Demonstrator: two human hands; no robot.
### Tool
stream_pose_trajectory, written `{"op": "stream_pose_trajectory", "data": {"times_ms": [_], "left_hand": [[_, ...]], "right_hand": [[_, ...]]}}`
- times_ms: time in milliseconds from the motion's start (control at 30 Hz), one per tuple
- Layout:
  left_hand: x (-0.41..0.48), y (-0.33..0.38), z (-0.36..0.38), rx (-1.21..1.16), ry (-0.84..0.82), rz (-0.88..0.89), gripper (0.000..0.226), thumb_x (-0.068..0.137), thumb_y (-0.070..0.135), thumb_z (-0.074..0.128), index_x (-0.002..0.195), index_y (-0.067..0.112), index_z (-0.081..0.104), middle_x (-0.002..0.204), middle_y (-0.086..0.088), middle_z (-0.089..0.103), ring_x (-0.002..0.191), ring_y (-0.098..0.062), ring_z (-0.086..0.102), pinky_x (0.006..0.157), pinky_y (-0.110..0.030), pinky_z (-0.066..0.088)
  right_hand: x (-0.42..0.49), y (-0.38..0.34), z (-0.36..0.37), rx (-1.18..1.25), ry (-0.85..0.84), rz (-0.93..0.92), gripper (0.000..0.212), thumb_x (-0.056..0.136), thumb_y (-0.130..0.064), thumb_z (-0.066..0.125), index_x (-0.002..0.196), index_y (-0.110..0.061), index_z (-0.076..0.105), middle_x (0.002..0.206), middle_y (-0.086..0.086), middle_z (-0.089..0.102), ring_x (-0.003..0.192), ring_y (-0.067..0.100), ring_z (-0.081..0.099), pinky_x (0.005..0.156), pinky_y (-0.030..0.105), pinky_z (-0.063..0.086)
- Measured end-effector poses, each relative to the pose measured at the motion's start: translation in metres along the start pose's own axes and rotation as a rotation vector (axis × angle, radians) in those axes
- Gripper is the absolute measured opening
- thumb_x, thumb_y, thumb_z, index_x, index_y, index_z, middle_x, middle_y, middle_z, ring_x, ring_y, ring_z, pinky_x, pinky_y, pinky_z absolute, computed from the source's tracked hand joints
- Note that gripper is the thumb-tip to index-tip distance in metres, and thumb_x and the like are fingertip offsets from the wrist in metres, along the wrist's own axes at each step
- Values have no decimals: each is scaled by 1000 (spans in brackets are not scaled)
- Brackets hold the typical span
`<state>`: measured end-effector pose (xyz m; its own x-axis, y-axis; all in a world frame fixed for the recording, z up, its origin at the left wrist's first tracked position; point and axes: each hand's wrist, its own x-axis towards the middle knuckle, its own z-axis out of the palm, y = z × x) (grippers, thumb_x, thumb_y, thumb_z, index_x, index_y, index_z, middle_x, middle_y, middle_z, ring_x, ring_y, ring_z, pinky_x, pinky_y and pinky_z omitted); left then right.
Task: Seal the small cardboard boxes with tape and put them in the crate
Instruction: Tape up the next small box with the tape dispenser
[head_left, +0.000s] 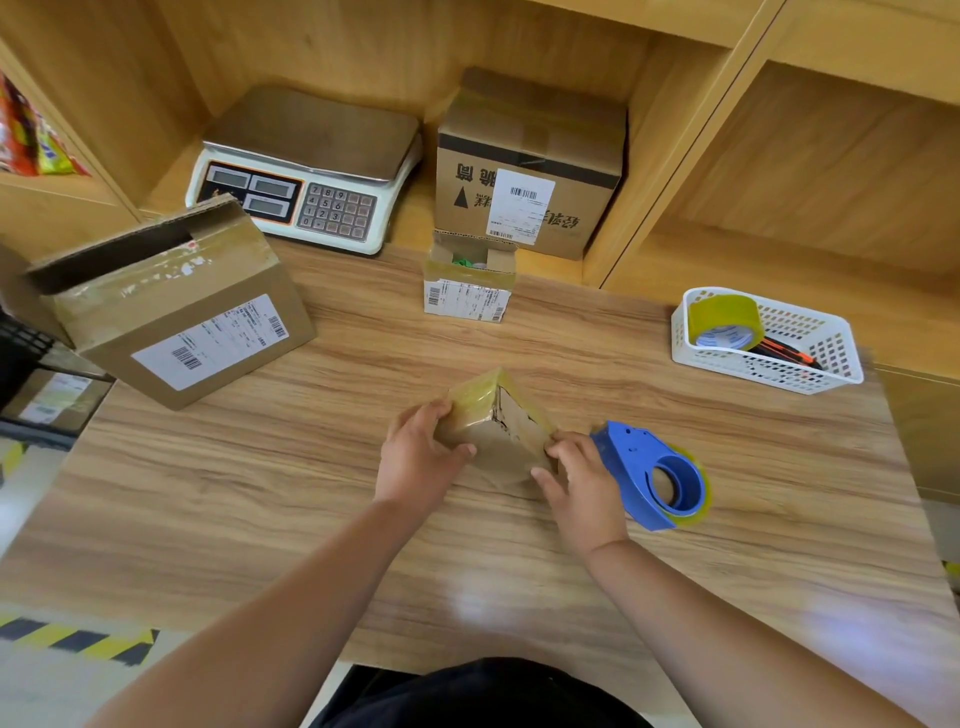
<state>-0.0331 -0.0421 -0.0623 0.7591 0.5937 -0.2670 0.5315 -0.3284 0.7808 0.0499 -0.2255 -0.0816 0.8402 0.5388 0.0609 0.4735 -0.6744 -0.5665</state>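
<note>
At the far left, on a shelf, there are some colourful packets (26, 135). Below them, at the left edge, a dark wire frame (23, 348) is partly visible; I cannot tell what it is. Beside it a large cardboard box (176, 312) stands on the wooden counter (260, 493), a little tilted, with one top flap raised and a white label on its side. Behind it, in a shelf opening, sits a weighing scale (306, 171) with a keypad.

More to the middle, at the back of the counter, stands a small open box (470, 280) with a label on its front and something green inside. Directly behind it, on the shelf, is a bigger closed box (530, 166) with printed letters and a label.

In the middle of the counter, near the person, is the small cardboard box (498, 431). It is tilted, one corner pointing up, and yellowish tape covers its upper part. The left hand (415, 457) grips its left side with curled fingers. The right hand (582, 483) holds its right side, fingers bent on the cardboard.

Just beside the right hand lies a blue tape dispenser (654, 475) on the counter. Further right and back, a white basket (769, 343) contains a tape roll (724, 322) and an orange-black cutter (789, 351).
</note>
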Motion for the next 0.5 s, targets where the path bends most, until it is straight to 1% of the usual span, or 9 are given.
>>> {"op": "stream_pose_trajectory", "data": {"times_ms": [67, 133, 167, 200, 267, 333, 367, 467, 500], "left_hand": [[3, 3, -1, 101, -3, 11, 80, 73, 55, 67, 140, 19, 44, 148, 7, 36, 136, -15, 19, 113, -34, 22], [3, 7, -4, 137, -40, -38, 100, 61, 79, 46, 141, 21, 42, 147, 7, 33, 136, -15, 14, 111, -38, 18], [4, 8, -5, 134, -44, -58, 107, 55, 84, 35, 141, 21, 41, 145, 6, 34, 135, -15, 15, 110, -39, 17], [4, 8, -5, 136, -46, -72, 110, 52, 85, 27, 142, 22, 41, 143, 5, 35, 133, -16, 16, 108, -39, 16], [5, 8, -5, 152, -54, -92, 108, 54, 84, 22, 141, 23, 42, 139, 4, 38, 129, -19, 19, 106, -38, 17], [5, 7, -3, 154, -86, -113, 93, 66, 82, 29, 135, 23, 48, 135, 2, 42, 126, -21, 23, 103, -38, 20], [6, 6, -2, 140, -105, -128, 86, 70, 79, 32, 131, 23, 52, 133, 1, 45, 124, -23, 26, 102, -38, 22], [4, -1, 2, 23, -134, -138, 81, 63, 74, 29, 117, 23, 61, 117, 5, 54, 111, -21, 32, 93, -36, 29], [4, -4, 4, -21, -151, -147, 71, 69, 70, 34, 114, 23, 63, 111, 6, 57, 108, -20, 33, 89, -34, 29]], "right_hand": [[1, 0, 3, -42, 39, -44, 18, 80, -19, 72, 91, -7, 65, 110, 5, 60, 94, 26, 59, 78, 27, 40], [2, -2, 6, -103, 96, -103, 24, 81, -34, 63, 89, -12, 68, 103, 3, 63, 96, 24, 55, 86, 30, 36], [3, -3, 7, -130, 127, -130, 29, 81, -39, 58, 87, -14, 70, 100, 1, 64, 97, 20, 52, 90, 31, 33], [4, -4, 7, -153, 149, -152, 31, 80, -41, 55, 86, -15, 71, 98, 1, 64, 96, 16, 50, 93, 34, 31], [8, -4, 7, -191, 153, -171, 27, 80, -40, 58, 85, -17, 70, 96, 0, 64, 94, 13, 53, 101, 40, 25], [12, -2, 6, -230, 137, -200, 17, 76, -32, 73, 85, -18, 69, 97, 0, 63, 90, 18, 60, 105, 43, 21], [13, -1, 5, -253, 133, -215, 19, 72, -27, 80, 83, -17, 68, 97, 0, 63, 89, 20, 62, 105, 44, 20], [17, 2, 1, -308, 125, -263, 25, 63, -20, 87, 79, -18, 67, 95, 1, 63, 89, 20, 61, 106, 43, 20], [18, 3, 0, -316, 128, -279, 27, 62, -19, 88, 79, -19, 67, 95, 1, 63, 91, 18, 57, 105, 43, 21]]}}
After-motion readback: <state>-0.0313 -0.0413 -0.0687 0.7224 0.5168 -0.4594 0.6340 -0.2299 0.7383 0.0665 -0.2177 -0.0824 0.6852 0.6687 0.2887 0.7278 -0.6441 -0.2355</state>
